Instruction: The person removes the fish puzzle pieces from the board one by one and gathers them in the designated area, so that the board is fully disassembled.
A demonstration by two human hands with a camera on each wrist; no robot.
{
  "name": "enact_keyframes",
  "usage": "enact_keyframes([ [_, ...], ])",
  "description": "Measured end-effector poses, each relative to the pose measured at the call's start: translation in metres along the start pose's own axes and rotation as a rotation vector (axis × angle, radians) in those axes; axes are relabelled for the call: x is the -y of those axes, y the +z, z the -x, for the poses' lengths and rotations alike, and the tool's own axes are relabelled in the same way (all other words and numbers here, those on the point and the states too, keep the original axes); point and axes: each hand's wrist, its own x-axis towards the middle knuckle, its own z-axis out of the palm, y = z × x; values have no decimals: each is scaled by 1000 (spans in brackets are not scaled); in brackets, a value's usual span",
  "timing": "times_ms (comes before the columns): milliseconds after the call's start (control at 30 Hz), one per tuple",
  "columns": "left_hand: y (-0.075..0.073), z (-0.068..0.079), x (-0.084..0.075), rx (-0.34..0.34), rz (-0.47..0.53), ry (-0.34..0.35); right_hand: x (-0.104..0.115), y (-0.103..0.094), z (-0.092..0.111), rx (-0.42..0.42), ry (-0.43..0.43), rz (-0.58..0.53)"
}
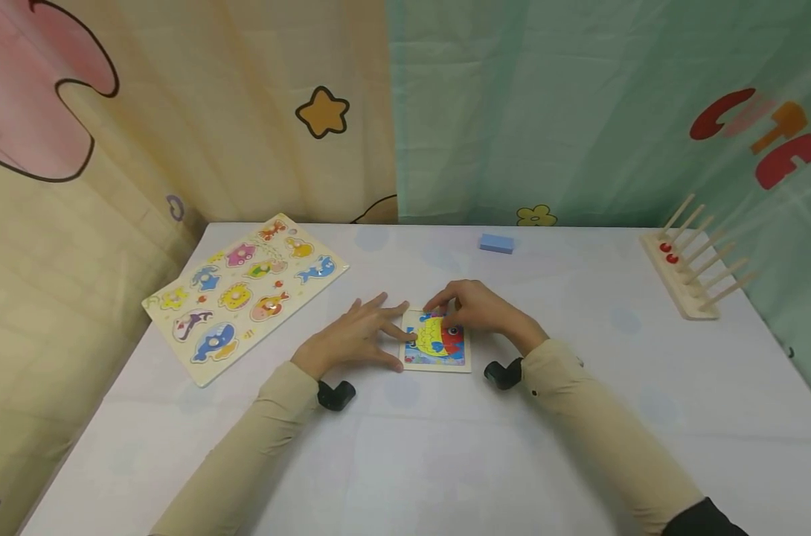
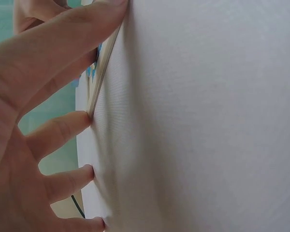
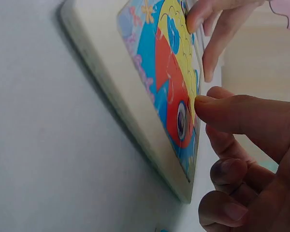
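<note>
A small square fish jigsaw puzzle (image 1: 435, 344) lies on the table, showing a yellow body and a red head within a pale wooden frame (image 3: 106, 63). My left hand (image 1: 361, 335) spreads its fingers at the puzzle's left side. Its thumb (image 2: 87, 21) and one finger touch the board's edge, and other fingertips rest on the tabletop. From the far right, my right hand (image 1: 482, 307) reaches over the puzzle with curled fingers. Its thumb tip (image 3: 208, 107) is at the board's far side, by the fish's eye. I cannot tell whether a piece is pinched there.
A large wooden peg puzzle (image 1: 234, 298) with sea animals lies at the back left. A blue block (image 1: 496, 243) sits at the back edge. On the right stands a wooden rack (image 1: 687, 286) with upright rods and red beads. Patterned curtains (image 1: 579, 112) hang behind the table.
</note>
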Motion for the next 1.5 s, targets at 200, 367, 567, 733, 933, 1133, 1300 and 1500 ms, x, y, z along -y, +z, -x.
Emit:
enact_keyframes([
  [200, 0, -1, 0, -3, -2, 3, 3, 6, -6, 57, -16, 30],
  [367, 0, -1, 0, -1, -6, -2, 3, 6, -7, 68, 11, 28],
  [567, -1, -1, -1, 5, -8, -16, 4, 6, -8, 55, 8, 23],
  [733, -1, -2, -2, 6, -5, -18, 7, 6, -8, 41, 15, 15],
  [933, 0, -1, -1, -1, -5, -5, 14, 7, -4, 65, 35, 27],
  [1133, 0, -2, -1, -8, -17, -1, 17, 5, 0, 67, 39, 55],
  [1300, -1, -1, -2, -2, -18, -9, 17, 4, 0, 30, 49, 36],
  [1500, -1, -1, -3, 6, -10, -23, 16, 2, 3, -51, 85, 20],
])
